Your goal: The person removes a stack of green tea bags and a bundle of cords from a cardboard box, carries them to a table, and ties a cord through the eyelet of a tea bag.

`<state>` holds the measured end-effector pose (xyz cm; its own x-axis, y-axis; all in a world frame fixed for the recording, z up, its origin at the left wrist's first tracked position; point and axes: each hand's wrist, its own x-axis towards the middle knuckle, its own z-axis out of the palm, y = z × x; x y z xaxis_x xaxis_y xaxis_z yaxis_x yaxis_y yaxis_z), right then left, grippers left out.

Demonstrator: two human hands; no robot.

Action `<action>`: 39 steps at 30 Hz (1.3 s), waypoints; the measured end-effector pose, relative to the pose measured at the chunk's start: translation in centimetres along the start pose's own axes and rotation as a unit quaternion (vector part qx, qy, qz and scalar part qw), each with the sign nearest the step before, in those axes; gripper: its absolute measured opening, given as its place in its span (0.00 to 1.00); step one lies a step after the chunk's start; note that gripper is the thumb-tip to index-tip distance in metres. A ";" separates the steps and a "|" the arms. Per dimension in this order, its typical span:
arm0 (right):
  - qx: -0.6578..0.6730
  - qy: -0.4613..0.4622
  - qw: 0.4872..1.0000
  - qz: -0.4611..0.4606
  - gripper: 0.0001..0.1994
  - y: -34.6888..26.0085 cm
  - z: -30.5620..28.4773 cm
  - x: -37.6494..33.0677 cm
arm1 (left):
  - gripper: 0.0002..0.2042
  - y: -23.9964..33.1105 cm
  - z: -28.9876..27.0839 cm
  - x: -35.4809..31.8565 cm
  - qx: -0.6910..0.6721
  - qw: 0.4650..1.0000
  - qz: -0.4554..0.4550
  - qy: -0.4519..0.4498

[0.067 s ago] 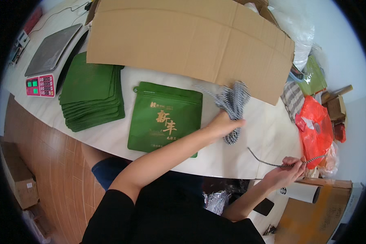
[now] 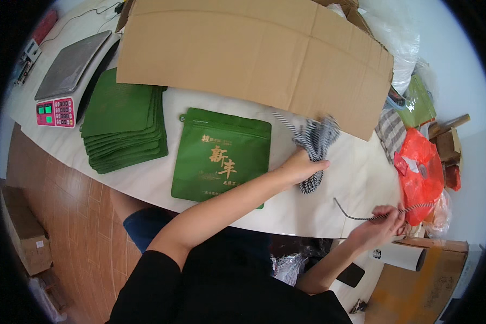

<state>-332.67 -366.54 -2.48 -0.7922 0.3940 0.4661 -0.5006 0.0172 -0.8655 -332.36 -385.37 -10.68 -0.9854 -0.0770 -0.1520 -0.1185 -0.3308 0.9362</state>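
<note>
1. Head view: two bare hands are at work, the left hand [image 2: 306,164] over a pale marbled table [image 2: 286,218] and the right hand [image 2: 380,224] near its right edge.
2. Counted: one bundle of black-and-white striped cord [image 2: 319,141], one single length of matching striped cord [image 2: 357,218], one flat green pouch with gold lettering [image 2: 221,154], one stack of similar green pouches [image 2: 121,127], one grey-topped scale with a pink keypad [image 2: 55,112], one large brown cardboard panel [image 2: 254,54] and one crumpled red plastic bag [image 2: 422,175].
3. The left hand is closed around the bundle's middle; loops fan out beyond the fingers, a shorter part shows below the thumb, and a tail points toward the flat pouch, just left of it.
4. The right hand's curled fingers pinch the single length; one end curves left over the table, the other reaches right in front of the red bag.
5. The left forearm hides part of the flat pouch's lower edge. The panel runs off the top and overlaps the stack's back. The bundle's far end is blurred, and its strands, like the stack's layers, cannot be counted exactly.
</note>
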 end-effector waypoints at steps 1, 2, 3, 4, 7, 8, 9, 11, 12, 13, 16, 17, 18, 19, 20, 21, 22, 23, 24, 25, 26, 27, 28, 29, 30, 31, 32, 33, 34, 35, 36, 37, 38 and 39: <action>0.024 -0.030 0.999 0.032 0.08 0.0 1.0 -1.0 | 0.29 -0.3 0.0 0.0 0.013 0.999 0.016 0.027; 0.028 -0.063 0.996 0.064 0.07 0.5 1.5 -2.0 | 0.30 0.0 0.0 -0.2 0.027 0.998 0.032 0.052; 0.034 -0.099 0.990 0.094 0.06 1.4 2.0 -2.9 | 0.32 0.3 -0.2 -0.3 0.041 0.995 0.051 0.079; 0.030 -0.157 0.983 0.093 0.05 1.9 2.4 -4.1 | 0.36 -0.3 -1.1 -0.3 0.024 0.995 0.057 0.078; 0.024 -0.230 0.953 0.196 0.04 1.6 4.7 -7.3 | 0.35 1.7 -4.3 -5.4 0.241 0.930 0.105 0.256; 0.001 -0.266 0.944 0.195 0.06 1.7 5.0 -7.9 | 0.32 2.7 -5.8 -7.5 0.221 0.945 0.073 0.229; -0.020 -0.302 0.934 0.193 0.07 1.8 5.4 -8.6 | 0.29 3.7 -7.5 -9.5 0.203 0.958 0.040 0.201; -0.034 -0.347 0.924 0.157 0.07 2.1 6.4 -9.8 | 0.22 5.2 -9.8 -12.9 0.221 0.948 0.026 0.230; -0.034 -0.377 0.909 0.175 0.06 1.7 6.9 -10.2 | 0.20 5.0 -11.0 -14.2 0.274 0.915 0.065 0.288; -0.035 -0.405 0.893 0.192 0.06 1.3 7.5 -10.8 | 0.18 4.5 -12.2 -15.0 0.326 0.875 0.103 0.342; 0.033 -0.456 0.862 0.218 0.05 1.6 9.1 -12.8 | 0.22 2.9 -14.6 -15.5 0.408 0.799 0.134 0.421; 0.024 -0.464 0.863 0.198 0.04 2.2 9.7 -13.3 | 0.24 2.5 -14.6 -15.1 0.450 0.771 0.125 0.432; 0.017 -0.475 0.862 0.179 0.04 2.8 10.1 -13.9 | 0.24 1.8 -15.0 -14.5 0.469 0.752 0.135 0.444; 0.009 -0.484 0.860 0.160 0.04 3.3 10.5 -14.5 | 0.25 0.9 -15.5 -13.7 0.487 0.732 0.144 0.454; 0.001 -0.490 0.862 0.130 0.05 3.6 10.9 -15.0 | 0.25 0.7 -15.8 -12.9 0.503 0.715 0.154 0.461; -0.018 -0.500 0.855 0.138 0.05 4.0 11.1 -15.4 | 0.26 0.8 -16.1 -12.5 0.457 0.748 0.147 0.458; -0.045 -0.508 0.850 0.134 0.05 4.0 11.1 -15.5 | 0.26 1.0 -16.5 -12.3 0.411 0.778 0.140 0.454; -0.075 -0.514 0.844 0.134 0.06 4.1 10.9 -15.6 | 0.26 1.2 -16.7 -12.1 0.364 0.808 0.129 0.445; -0.086 -0.520 0.840 0.127 0.06 3.9 11.0 -15.6 | 0.27 1.5 -16.9 -12.0 0.312 0.832 0.117 0.443; -0.096 -0.528 0.835 0.120 0.06 3.5 11.3 -15.4 | 0.27 1.8 -16.9 -12.2 0.266 0.849 0.128 0.438; -0.109 -0.535 0.829 0.117 0.07 3.4 11.2 -15.3 | 0.27 1.6 -16.7 -12.7 0.247 0.861 0.115 0.429; -0.120 -0.531 0.835 0.077 0.07 3.4 11.0 -15.2 | 0.27 1.5 -16.3 -13.3 0.227 0.873 0.103 0.420; -0.129 -0.527 0.839 0.036 0.07 3.4 10.9 -15.0 | 0.26 1.5 -15.5 -14.1 0.193 0.889 0.101 0.402; -0.136 -0.522 0.842 -0.003 0.08 3.6 10.8 -14.9 | 0.26 1.8 -14.4 -15.1 0.161 0.904 0.099 0.384; -0.138 -0.519 0.844 -0.001 0.09 3.6 10.6 -15.1 | 0.26 1.6 -13.7 -16.2 0.128 0.915 0.096 0.371; -0.141 -0.527 0.837 -0.053 0.09 3.5 10.7 -15.1 | 0.25 0.8 -13.4 -17.1 0.114 0.915 0.100 0.374; -0.144 -0.533 0.828 -0.103 0.10 3.3 10.9 -15.1 | 0.25 0.0 -13.1 -18.1 0.100 0.916 0.101 0.376; -0.146 -0.538 0.816 -0.152 0.11 3.0 11.0 -15.1 | 0.24 -0.5 -12.8 -19.0 0.086 0.916 0.103 0.378; -0.143 -0.552 0.807 -0.154 0.12 2.6 11.1 -15.4 | 0.23 -0.8 -12.3 -19.6 0.067 0.916 0.096 0.383; -0.131 -0.569 0.794 -0.167 0.12 2.6 11.1 -15.7 | 0.23 -0.6 -11.9 -20.0 0.043 0.920 0.088 0.378; -0.118 -0.586 0.781 -0.180 0.12 2.5 11.1 -16.0 | 0.22 -0.4 -11.6 -20.5 0.018 0.924 0.081 0.373; -0.104 -0.602 0.768 -0.192 0.12 2.6 11.1 -16.3 | 0.22 -0.3 -11.5 -20.9 -0.006 0.927 0.073 0.368; -0.095 -0.607 0.761 -0.208 0.10 2.5 11.3 -16.8 | 0.20 -0.1 -11.5 -21.2 0.000 0.926 0.069 0.372; -0.090 -0.610 0.762 -0.200 0.09 2.4 11.4 -17.0 | 0.19 -0.1 -11.6 -21.5 -0.016 0.926 0.068 0.370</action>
<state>-324.40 -383.66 -10.41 -0.3788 -0.8201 0.4290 -0.8181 0.0799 -0.5695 -309.77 -394.62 -11.18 -0.6352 -0.7406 -0.2191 0.0162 -0.2964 0.9549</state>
